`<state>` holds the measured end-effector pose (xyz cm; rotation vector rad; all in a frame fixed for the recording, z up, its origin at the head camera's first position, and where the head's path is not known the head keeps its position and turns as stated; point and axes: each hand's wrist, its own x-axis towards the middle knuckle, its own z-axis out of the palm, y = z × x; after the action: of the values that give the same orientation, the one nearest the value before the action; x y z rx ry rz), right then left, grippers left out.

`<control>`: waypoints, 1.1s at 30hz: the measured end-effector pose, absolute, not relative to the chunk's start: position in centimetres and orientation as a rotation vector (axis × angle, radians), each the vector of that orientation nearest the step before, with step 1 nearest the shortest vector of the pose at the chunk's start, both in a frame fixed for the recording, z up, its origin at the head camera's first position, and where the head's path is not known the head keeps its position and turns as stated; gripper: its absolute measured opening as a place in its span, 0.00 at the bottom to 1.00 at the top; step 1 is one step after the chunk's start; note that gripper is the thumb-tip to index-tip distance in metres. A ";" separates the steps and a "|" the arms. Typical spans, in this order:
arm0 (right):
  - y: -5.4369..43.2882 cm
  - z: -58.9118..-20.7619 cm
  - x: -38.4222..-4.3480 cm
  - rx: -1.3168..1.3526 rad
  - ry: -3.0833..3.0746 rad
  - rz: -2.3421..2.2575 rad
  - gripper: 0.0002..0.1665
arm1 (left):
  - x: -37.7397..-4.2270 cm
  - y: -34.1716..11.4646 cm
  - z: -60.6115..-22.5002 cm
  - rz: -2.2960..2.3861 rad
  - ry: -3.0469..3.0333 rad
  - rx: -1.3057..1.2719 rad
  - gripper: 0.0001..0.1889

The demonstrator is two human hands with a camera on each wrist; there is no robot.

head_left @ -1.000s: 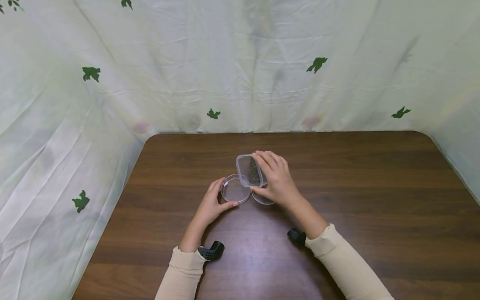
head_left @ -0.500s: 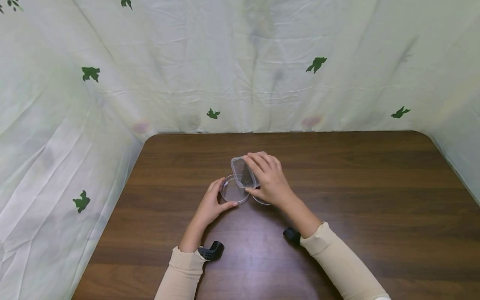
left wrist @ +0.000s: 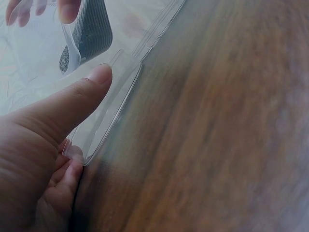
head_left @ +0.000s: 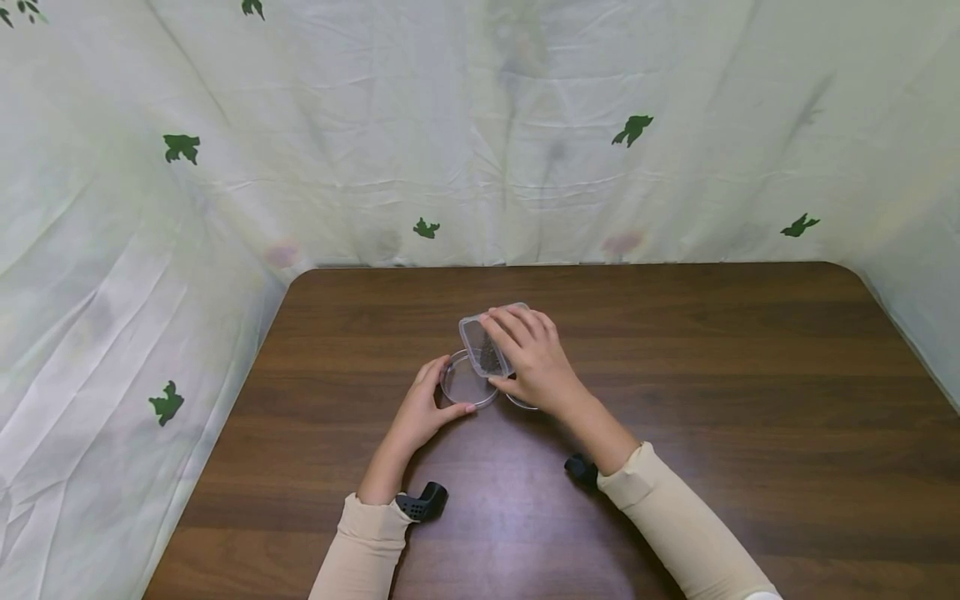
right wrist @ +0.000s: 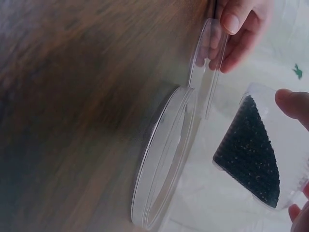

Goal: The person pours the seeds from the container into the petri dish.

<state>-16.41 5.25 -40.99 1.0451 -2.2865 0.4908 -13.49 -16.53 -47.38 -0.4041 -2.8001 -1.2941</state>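
Note:
In the head view my left hand [head_left: 420,410] curls fingers and thumb round the rim of a clear petri dish [head_left: 467,388] on the table. My right hand [head_left: 537,363] grips a clear plastic container [head_left: 471,335] above it, tilted toward that dish. Small dark grains [right wrist: 250,153], possibly seeds, lie slanted inside the container in the right wrist view. A second clear round dish [right wrist: 159,166] stands beside the first, partly hidden under my right hand in the head view. In the left wrist view, my left thumb [left wrist: 91,82] lies along the dish's edge.
The brown wooden table [head_left: 712,367] extends to both sides. A pale cloth [head_left: 525,167] with green leaf-like marks hangs behind it and at the sides. Black wrist devices [head_left: 423,502] are worn on both arms.
My right hand has shifted left with the container, which now hangs over the right part of the first dish and is tilted further. My left hand has stayed in place.

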 end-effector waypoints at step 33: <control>4.7 -41.3 -16.5 1.041 -2.308 0.399 0.54 | -13.5 -16.6 -47.4 -1.304 -2.806 -0.396 0.46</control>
<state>-16.47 4.71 -41.34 1.0410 -2.3079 0.3992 -13.52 -16.55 -47.42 -0.3960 -2.8057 -1.3043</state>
